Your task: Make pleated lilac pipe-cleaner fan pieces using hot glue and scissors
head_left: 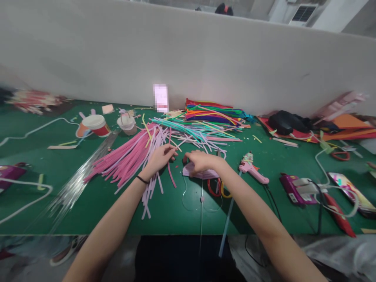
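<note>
My left hand (pixel 161 158) is over the right side of a spread of pink pipe cleaners (pixel 125 154) and lilac ones, its fingers curled together. A single pink pipe cleaner (pixel 172 176) shows above and below this hand; whether the fingers grip it is unclear. My right hand (pixel 202 161) has its fingers closed on a lilac pipe-cleaner piece (pixel 205 174) lying low over the table. Under that piece are thin clear strands and a thin stem with a small pink bead (pixel 202 199). Scissors (pixel 214 187) with red and yellow handles lie partly hidden beside my right forearm.
A pink glue gun (pixel 254 172) with its cord lies right of my right arm. Colourful pipe cleaners (pixel 211 113) are stacked behind. Clear sticks (pixel 85 176), a paper cup (pixel 98 124) and a small pot (pixel 127 123) stand left. A purple power bank (pixel 296 190) and phone (pixel 352 192) lie right.
</note>
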`<state>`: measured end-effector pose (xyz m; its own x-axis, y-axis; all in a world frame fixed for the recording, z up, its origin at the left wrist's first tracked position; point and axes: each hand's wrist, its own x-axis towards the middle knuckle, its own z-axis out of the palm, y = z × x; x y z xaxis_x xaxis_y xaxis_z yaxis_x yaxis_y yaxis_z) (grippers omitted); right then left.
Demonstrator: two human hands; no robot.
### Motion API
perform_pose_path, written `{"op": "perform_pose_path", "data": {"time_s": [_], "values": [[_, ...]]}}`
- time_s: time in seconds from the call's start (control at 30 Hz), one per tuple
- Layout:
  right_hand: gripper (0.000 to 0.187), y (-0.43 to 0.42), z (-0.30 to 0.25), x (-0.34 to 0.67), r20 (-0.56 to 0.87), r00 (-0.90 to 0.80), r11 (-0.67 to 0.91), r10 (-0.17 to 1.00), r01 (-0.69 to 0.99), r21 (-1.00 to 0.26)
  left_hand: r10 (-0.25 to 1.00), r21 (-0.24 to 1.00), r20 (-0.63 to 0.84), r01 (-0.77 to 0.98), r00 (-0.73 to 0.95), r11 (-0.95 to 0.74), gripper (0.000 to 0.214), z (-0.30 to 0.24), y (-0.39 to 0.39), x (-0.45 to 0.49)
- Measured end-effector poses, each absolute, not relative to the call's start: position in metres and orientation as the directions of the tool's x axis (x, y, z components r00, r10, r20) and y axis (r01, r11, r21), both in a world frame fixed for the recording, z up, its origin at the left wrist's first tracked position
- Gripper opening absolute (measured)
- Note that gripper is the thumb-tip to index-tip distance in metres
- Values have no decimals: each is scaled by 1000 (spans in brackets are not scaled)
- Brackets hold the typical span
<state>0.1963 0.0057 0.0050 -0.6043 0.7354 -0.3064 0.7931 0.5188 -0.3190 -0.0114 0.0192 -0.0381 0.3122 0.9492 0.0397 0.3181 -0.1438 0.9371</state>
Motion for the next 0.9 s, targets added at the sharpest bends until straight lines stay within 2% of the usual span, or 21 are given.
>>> {"op": "perform_pose_path", "data": {"time_s": [0.07,0.13,0.23,0.3,0.37,0.43,0.5,0.6,0.73,0.8,0.9], "values": [[49,10,16,202,-335,-672,533,661,734,-421,953,948,18,297,303,-112,33,-39,21,-13],[33,14,34,213,-300,-732,512,611,655,-555,955,956,3,278,298,-89,37,-37,21,-13],[24,11,66,228,-142,-800,359,583,410,-839,929,979,35,173,370,-105,44,-26,16,-10],[17,4,86,234,5,-827,328,562,217,-919,873,984,140,29,467,-173,53,-11,12,-7],[16,-3,99,237,84,-827,332,556,129,-934,823,967,250,-88,509,-239,65,7,8,-6],[13,-8,105,238,102,-819,363,565,136,-922,796,959,277,-110,539,-260,67,27,7,-7],[7,-10,104,237,118,-810,412,574,161,-897,754,968,237,-83,613,-237,66,46,8,-9],[4,-8,99,237,166,-800,488,577,174,-855,729,973,83,103,679,-207,59,65,15,-4],[8,-4,90,236,170,-755,528,634,262,-808,694,907,12,285,720,-311,31,68,31,12],[5,-7,81,234,211,-666,514,716,297,-805,657,873,-14,329,754,-359,21,67,38,17],[25,-16,58,232,281,-336,382,899,289,-878,664,828,8,367,747,-423,24,69,46,13]]}}
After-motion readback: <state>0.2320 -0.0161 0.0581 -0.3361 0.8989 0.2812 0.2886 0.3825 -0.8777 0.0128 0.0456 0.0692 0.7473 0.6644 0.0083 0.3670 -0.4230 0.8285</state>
